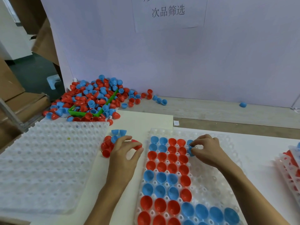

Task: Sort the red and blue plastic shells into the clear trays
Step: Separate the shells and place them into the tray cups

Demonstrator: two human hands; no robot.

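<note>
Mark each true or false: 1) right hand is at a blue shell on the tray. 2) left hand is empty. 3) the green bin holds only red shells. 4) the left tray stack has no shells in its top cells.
1) True: the right hand pinches a blue shell at the partly filled tray.
2) False: the left hand holds a red shell.
3) False: the green bin holds red and blue mixed.
4) True: the left tray stack shows empty cells.
</note>
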